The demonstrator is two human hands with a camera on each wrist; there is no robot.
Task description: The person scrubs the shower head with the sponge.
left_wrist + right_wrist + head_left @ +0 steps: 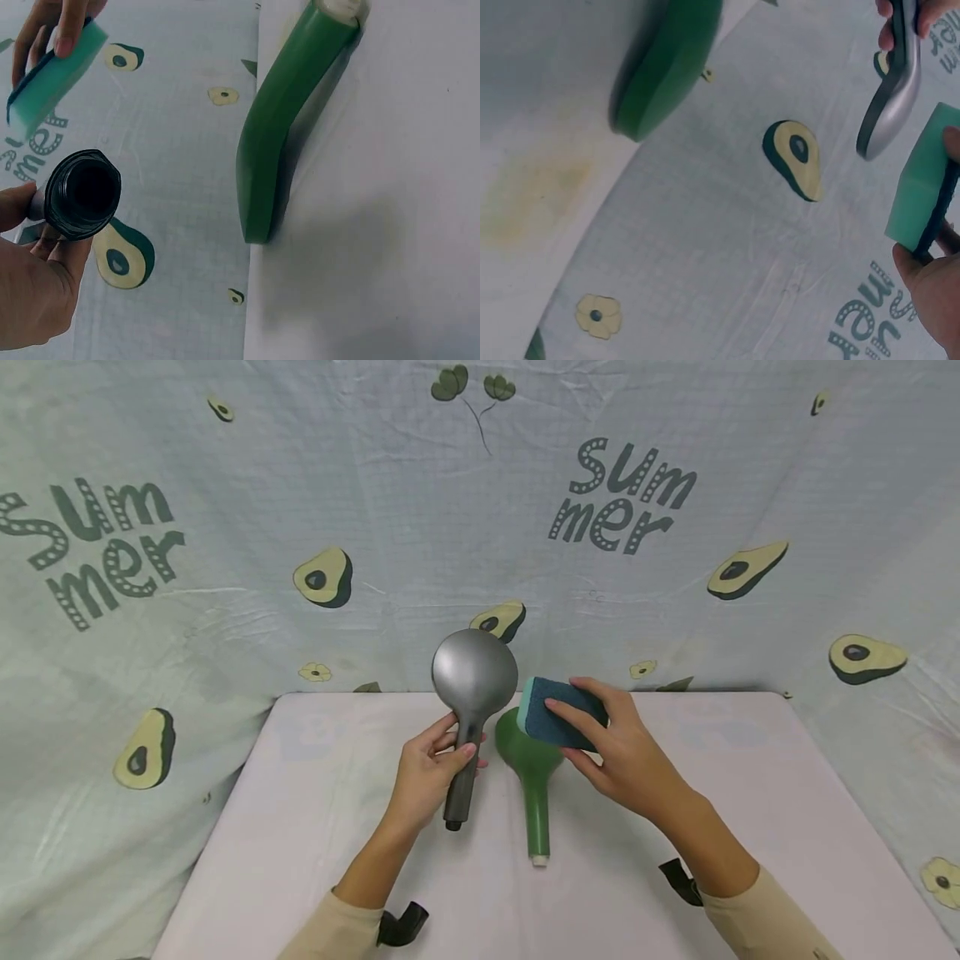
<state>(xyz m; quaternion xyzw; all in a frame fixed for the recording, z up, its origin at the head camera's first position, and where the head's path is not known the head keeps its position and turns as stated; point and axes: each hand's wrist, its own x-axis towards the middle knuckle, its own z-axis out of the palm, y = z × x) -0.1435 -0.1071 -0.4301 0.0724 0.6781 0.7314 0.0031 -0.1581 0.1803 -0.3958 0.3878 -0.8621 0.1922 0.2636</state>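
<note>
- Left hand [431, 768] grips the handle of a grey shower head [472, 681], fingers and thumb curled round the shaft; round face held up, above the table [300, 827], handle end pointing down toward the person.
- Left wrist view: the dark threaded end of the grey handle [82, 193] faces the cam, left hand fingers [30, 292] wrapped behind it.
- Right hand [622, 752] holds a sponge [558, 714], dark blue scrub side w/ a teal-green layer; fingers lie over the top, thumb underneath, so it's pinched between them.
- Sponge sits just right of the grey shower head, near it; can't tell if they touch. Right wrist view shows a gap between sponge [922, 180] and grey head [892, 97].
- Green shower head [534, 760] lies flat on the table between the two hands, wide end toward the far edge and partly under the sponge, handle w/ a pale tip pointing at the person.
- Left wrist view: green shower head [285, 112] rests on the table near its edge.
- Backdrop: pale cloth [225, 527] printed w/ avocados and "Summer", hanging behind and around the table.
- Beige sleeves [330, 935] on both arms; black straps at the wrists [401, 922].
</note>
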